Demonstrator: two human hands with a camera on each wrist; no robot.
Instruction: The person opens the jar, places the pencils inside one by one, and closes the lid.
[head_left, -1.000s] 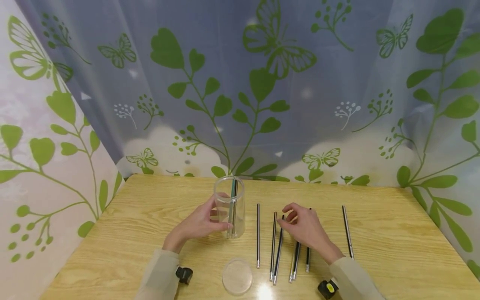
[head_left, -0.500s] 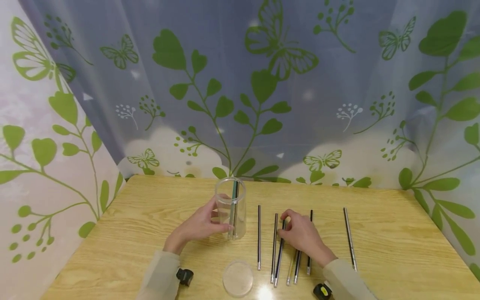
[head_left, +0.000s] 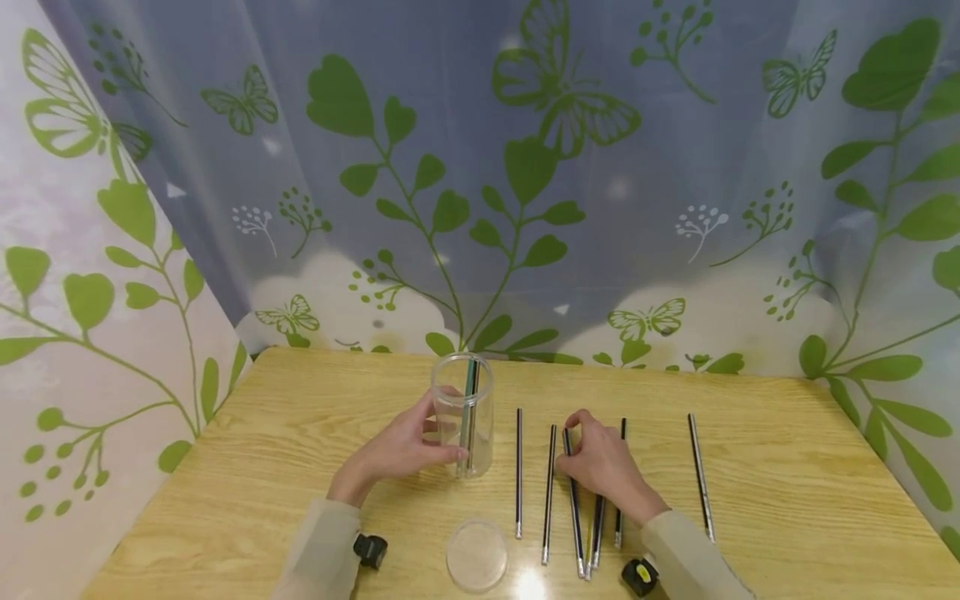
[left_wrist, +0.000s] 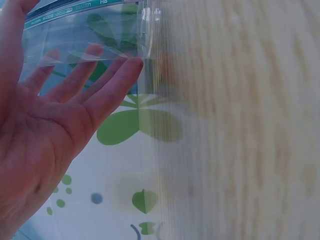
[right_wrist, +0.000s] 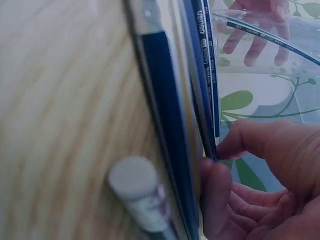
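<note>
The held pencil (head_left: pixel 575 517) has swung its eraser end rightward since the earlier frame, closer to its neighbours. From the left, the left hand (head_left: pixel 405 442) curls round the clear jar (head_left: pixel 482 429), where at least two pencils (head_left: pixel 470 408) already stand, and a clear disc (head_left: pixel 477 557) lies nearer the person on the surface (head_left: pixel 337 392); rightward, several loose pencils (head_left: pixel 549 500) remain outside, the right hand (head_left: pixel 603 462) pinches the held pencil near its far end, and a lone pencil (head_left: pixel 701 475) lies well apart
</note>
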